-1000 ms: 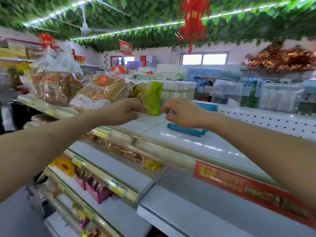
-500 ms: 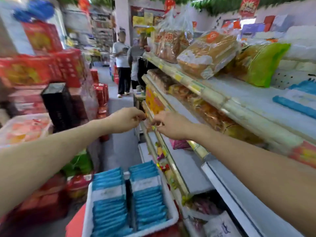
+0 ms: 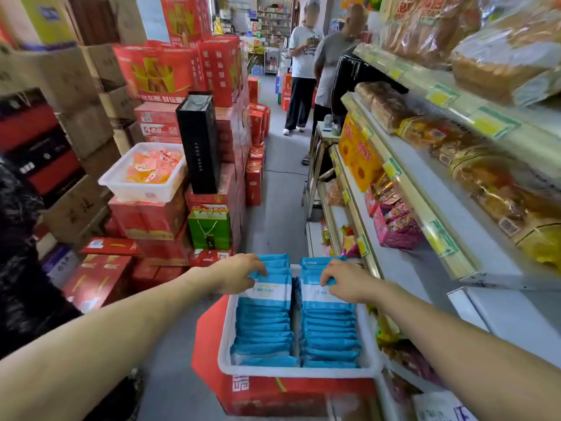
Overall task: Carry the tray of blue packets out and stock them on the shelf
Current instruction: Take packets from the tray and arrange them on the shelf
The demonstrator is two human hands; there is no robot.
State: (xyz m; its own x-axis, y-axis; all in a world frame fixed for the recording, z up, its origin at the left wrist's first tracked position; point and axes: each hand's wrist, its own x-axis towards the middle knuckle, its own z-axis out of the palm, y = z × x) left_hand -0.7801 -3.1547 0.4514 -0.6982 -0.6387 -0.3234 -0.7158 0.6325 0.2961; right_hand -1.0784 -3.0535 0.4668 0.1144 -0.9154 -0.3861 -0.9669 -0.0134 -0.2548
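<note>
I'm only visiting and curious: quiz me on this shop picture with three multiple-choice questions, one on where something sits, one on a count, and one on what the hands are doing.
1. What does the white tray rest on?
A) a red box
B) the top shelf
C) a stool

2. How many rows of blue packets fill it?
A) one
B) two
C) four

3. What are the left hand and right hand doing?
A) hanging free
B) lifting a bread bag
C) curling their fingers over packets in the tray

Answers:
1 A, since the red box shows under the tray's near rim.
2 B, since two rows lie side by side with a gap between them.
3 C, since each hand's fingers sit on the far packets of one row.
</note>
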